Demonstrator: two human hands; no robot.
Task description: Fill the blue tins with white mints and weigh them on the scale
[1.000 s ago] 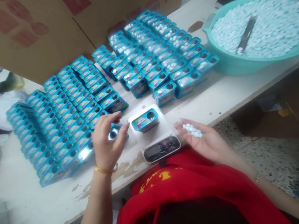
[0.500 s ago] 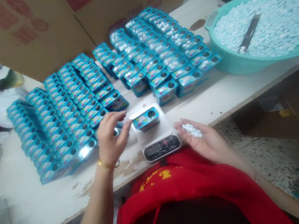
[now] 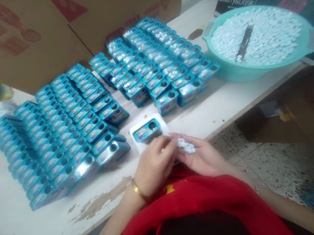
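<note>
My right hand (image 3: pixel 204 158) is cupped palm up and holds a small heap of white candies (image 3: pixel 186 146). My left hand (image 3: pixel 155 165) reaches across to it, with its thumb and fingers drawn together at the edge of the heap; what is between the fingertips is hidden. Just beyond my left hand, a small blue candy box (image 3: pixel 147 130) sits on a white kitchen scale (image 3: pixel 162 122). A round hole at the box's right end shows a few candies inside. My hands cover the front of the scale and its display.
Rows of similar blue boxes (image 3: pixel 65 127) fill the left of the table (image 3: pixel 98 199). A second group of boxes (image 3: pixel 159 61), many with candies on top, stands farther back. To the right is a turquoise basin (image 3: pixel 237 74) of candies with a dark scoop-like strip (image 3: pixel 245 42). Behind stands a large carton (image 3: pixel 40 32).
My left hand has left the side of the scale and moved right to the candies in my right palm, its fingers closing. A blue box now shows where that hand was. The view has shifted slightly.
</note>
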